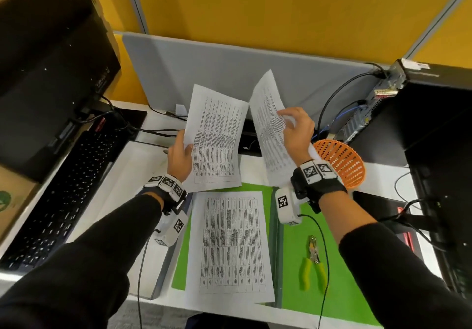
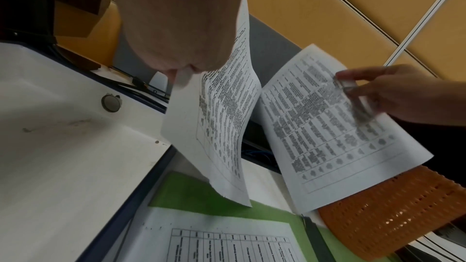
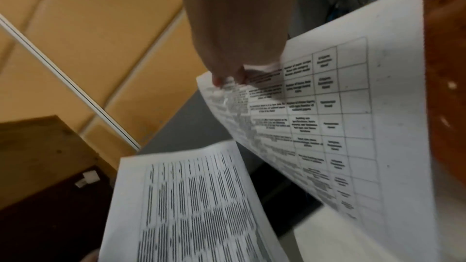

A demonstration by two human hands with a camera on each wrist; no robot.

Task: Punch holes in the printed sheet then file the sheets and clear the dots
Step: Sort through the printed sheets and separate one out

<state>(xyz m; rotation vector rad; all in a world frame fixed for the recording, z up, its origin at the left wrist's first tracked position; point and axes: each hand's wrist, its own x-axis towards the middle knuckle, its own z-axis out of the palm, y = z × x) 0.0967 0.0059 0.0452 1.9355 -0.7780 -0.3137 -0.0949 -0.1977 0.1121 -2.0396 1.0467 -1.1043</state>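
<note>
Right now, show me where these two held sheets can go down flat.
Free: the green folder strip between the lying sheet and the hole punch; also the white desk between keyboard and folder. Crowded: behind, cables and the orange basket beside the right hand.

Matt paper sheets (image 1: 217, 137), plastic basket (image 1: 342, 161)

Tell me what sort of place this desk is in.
Most likely an office cubicle: yellow partition panels behind a white desk, a black keyboard beside a monitor, and a desktop computer tower with cables.
</note>
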